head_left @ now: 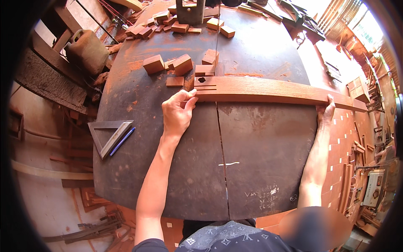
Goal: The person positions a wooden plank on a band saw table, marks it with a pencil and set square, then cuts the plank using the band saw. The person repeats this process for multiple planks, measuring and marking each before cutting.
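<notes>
Wooden plank (268,91), two hands, roughly twenty offcuts (176,63).

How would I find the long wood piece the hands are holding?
Look at the big dark round table. Across its middle lies a long reddish plank, with the left hand on one end and the right hand near the other. Unlike the small blocks behind it, it is long and has slots cut in its left end.

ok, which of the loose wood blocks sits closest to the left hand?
The flat thin block, lying just above the left hand and left of the long board's notched end. The other blocks are chunkier and lie farther up the table.
</notes>
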`<state>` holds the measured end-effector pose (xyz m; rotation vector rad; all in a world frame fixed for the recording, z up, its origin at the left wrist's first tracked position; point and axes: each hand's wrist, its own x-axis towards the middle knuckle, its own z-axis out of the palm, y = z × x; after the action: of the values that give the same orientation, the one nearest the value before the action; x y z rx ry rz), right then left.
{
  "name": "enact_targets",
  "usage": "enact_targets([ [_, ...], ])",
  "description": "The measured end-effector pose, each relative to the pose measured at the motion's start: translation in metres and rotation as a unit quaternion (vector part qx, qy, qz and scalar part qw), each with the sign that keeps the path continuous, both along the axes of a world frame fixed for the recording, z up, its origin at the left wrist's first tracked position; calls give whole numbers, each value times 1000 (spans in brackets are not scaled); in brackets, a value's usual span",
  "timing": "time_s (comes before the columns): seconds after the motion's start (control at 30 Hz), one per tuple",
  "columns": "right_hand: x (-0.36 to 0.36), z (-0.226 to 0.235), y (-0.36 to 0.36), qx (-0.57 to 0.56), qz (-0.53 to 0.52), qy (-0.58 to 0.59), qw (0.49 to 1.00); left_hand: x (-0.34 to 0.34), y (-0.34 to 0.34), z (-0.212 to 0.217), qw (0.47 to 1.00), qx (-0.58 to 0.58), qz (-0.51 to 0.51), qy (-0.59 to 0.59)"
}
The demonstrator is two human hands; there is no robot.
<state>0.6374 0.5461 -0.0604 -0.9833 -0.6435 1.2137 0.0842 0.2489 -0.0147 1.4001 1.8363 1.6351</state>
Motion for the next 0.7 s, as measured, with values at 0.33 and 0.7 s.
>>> enact_targets([
  [0.33,-4,7,-5,4,-3,-2,1000,0,3,0,1000,-9,6,0],
  [0.7,-7,4,-4,7,5,8,1000,0,4,0,1000,-3,13,-2],
])
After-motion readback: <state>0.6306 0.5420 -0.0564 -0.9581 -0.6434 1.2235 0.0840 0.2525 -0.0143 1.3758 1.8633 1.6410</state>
